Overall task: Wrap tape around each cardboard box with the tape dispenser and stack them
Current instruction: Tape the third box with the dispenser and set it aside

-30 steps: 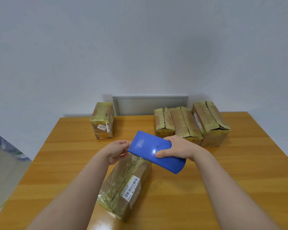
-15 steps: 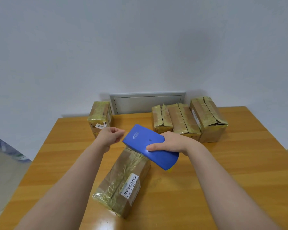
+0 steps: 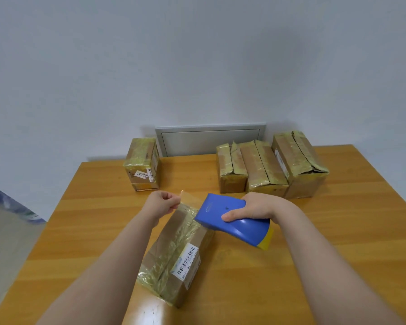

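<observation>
A long cardboard box [image 3: 174, 256] with a barcode label lies at an angle on the wooden table [image 3: 338, 242], partly covered in yellowish tape. My right hand [image 3: 253, 208] grips the blue tape dispenser [image 3: 232, 219] just over the box's far end. My left hand [image 3: 161, 204] pinches the free end of the clear tape strip [image 3: 191, 202], which stretches between it and the dispenser above the box.
One taped box [image 3: 142, 164] stands at the back left. Three taped boxes [image 3: 267, 167] sit side by side at the back right. A grey panel [image 3: 210, 139] is on the wall behind the table.
My left hand has pulled a strip of tape out of the dispenser, moving away to the left. The dispenser has shifted slightly right and down over the box's far end.
</observation>
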